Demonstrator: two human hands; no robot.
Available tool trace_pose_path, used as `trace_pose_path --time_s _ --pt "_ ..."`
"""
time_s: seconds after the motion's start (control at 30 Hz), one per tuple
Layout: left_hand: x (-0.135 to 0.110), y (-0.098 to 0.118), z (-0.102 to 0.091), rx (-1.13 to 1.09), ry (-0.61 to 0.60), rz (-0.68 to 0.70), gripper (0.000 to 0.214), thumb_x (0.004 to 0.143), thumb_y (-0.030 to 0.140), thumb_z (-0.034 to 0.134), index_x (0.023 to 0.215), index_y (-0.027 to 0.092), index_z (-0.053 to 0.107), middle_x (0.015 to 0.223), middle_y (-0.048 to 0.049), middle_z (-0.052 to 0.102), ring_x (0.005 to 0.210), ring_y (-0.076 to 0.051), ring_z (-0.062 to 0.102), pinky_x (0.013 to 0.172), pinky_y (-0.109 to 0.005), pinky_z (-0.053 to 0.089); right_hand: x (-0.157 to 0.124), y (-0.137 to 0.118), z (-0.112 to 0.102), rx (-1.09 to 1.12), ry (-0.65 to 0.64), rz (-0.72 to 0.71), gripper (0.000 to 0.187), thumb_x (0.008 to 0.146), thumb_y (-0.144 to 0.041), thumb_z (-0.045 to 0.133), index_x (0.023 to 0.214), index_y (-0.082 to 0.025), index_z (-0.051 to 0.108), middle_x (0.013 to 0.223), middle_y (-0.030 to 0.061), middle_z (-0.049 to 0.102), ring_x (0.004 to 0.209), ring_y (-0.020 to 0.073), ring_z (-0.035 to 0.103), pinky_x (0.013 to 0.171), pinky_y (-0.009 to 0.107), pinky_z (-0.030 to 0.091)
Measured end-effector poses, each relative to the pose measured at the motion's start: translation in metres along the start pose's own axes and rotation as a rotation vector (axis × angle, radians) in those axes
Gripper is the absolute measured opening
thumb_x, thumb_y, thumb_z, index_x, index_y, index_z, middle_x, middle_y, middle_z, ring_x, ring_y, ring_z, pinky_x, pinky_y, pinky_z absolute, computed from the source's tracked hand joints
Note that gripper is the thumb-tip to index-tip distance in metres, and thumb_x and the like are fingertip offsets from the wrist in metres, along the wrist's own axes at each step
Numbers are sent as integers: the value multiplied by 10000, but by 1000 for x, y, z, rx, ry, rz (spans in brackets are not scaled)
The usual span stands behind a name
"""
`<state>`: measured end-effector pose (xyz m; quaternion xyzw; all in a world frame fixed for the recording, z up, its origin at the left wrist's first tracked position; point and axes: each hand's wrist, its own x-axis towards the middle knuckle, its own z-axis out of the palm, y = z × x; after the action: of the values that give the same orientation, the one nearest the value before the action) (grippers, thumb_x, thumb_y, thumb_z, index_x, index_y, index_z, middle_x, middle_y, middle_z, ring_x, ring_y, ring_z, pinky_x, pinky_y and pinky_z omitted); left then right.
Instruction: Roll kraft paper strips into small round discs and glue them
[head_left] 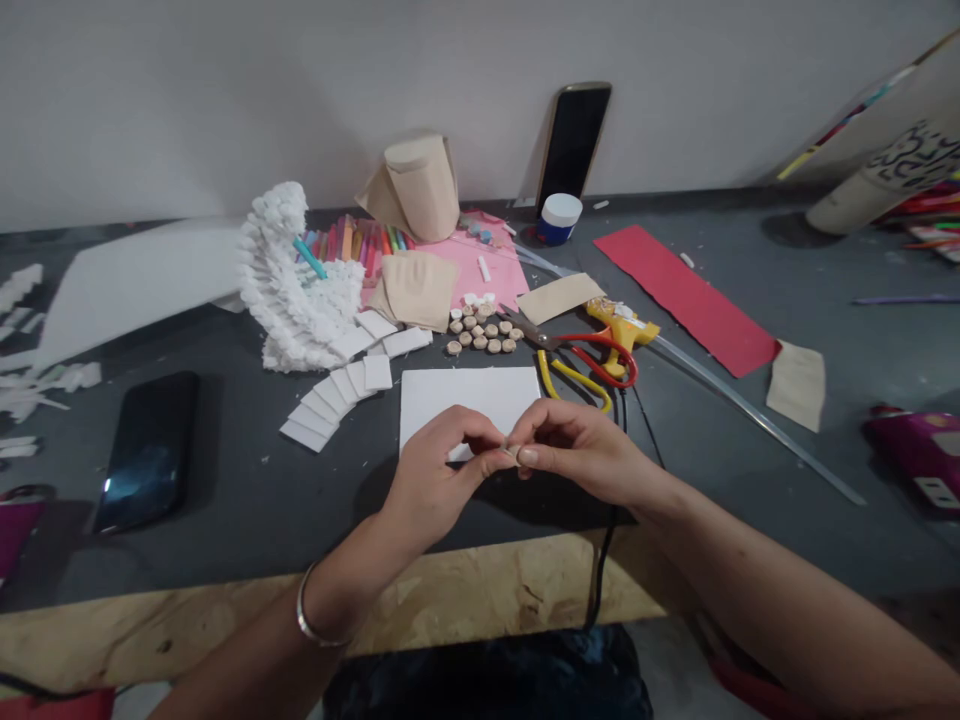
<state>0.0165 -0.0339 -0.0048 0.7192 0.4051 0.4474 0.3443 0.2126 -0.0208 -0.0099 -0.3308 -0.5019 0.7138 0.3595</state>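
Observation:
My left hand [437, 478] and my right hand [589, 452] meet fingertip to fingertip above the near edge of a white card [469, 395]. Both are closed in a pinch on one small beige piece [513, 451], which looks like a little roll; the fingers mostly cover it. Beyond the card lies a cluster of small beige rolls [480, 341] with several white bits. Scissors [577, 345] with red handles rest to the right of the cluster, beside a yellow glue gun [621, 330].
A beige roll of material [424, 190] stands at the back near a leaning phone [576, 140] and a small jar [559, 218]. To the left are white tiles [322, 405], a fluffy white piece [274, 290] and another phone [150, 450]. A red strip [686, 298] and a glue stick [765, 424] lie right.

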Motion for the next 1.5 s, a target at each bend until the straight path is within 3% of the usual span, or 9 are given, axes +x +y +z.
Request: trace_pose_path --time_s 0.17,0.33,0.57,0.7,0.97,1.17,1.33,1.5 --pt "2 -4 -4 -40 -114 42 146 854 323 670 944 215 709 854 -31 686 799 -138 646 705 -243 516 1 2 -4 97 -45 47 354 754 -237 792 946 -215 497 724 -39 697 608 90 644 602 225 538" --pt "3 -6 -5 -53 -231 74 141 894 280 618 988 233 712 892 -30 689 828 -132 653 724 -242 522 3 5 -7 86 -74 110 386 738 -265 804 936 -213 477 658 -58 672 546 86 623 567 217 515" --pt "3 -5 -1 -15 -95 -38 94 847 276 682 878 189 691 832 -23 658 777 -133 622 691 -245 496 5 6 -2 42 -2 42 301 687 -233 838 889 -169 625 780 -5 699 709 95 658 682 223 538" --pt "2 -8 2 -89 -54 -61 134 819 310 713 831 182 677 783 -11 640 725 -127 597 648 -240 473 5 6 -1 0 39 40 249 712 -289 821 841 -164 649 735 9 703 657 109 654 650 247 544" --pt "-1 -5 5 -83 21 -2 144 799 317 735 807 190 667 743 0 607 687 -119 561 613 -233 457 2 9 3 -2 15 85 284 773 -411 760 830 -148 671 660 11 668 582 108 622 587 238 516" --pt "-3 -2 10 -187 22 -8 181 820 279 716 992 224 708 863 -30 627 783 -136 595 672 -254 495 4 9 7 199 -2 124 331 720 -451 794 761 -154 655 618 -18 611 512 74 543 485 196 477" --pt "-5 1 12 -174 63 -41 103 841 276 687 919 222 726 907 -48 634 832 -146 620 690 -264 519 4 9 8 229 -66 130 298 751 -426 775 769 -151 662 614 -23 582 520 70 518 464 183 442" --pt "-5 5 8 -20 50 45 73 875 216 621 907 210 686 956 -53 721 889 -157 672 768 -292 546 4 12 7 121 48 104 282 756 -411 773 757 -163 638 646 -21 602 539 78 529 500 206 458"
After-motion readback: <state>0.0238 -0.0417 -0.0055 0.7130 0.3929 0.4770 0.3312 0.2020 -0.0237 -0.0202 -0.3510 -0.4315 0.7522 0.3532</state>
